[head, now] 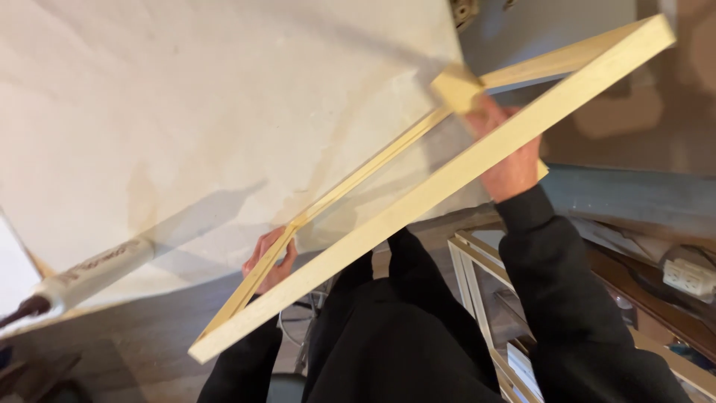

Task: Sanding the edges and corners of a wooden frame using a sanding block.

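Observation:
I hold a pale wooden frame (432, 186) tilted in the air over the edge of a stained white worktable (186, 112). My left hand (267, 260) grips the frame's thin far bar near its lower left corner. My right hand (507, 153) holds the frame near its upper right, by a small wooden block (456, 86) on the far bar, and is partly hidden behind the wide near bar. Both arms wear black sleeves.
A white tube-shaped tool with a dark tip (82, 275) lies at the table's left edge. More pale wooden frames (477, 283) stand at lower right. A white power socket (690, 276) sits on a shelf at the right.

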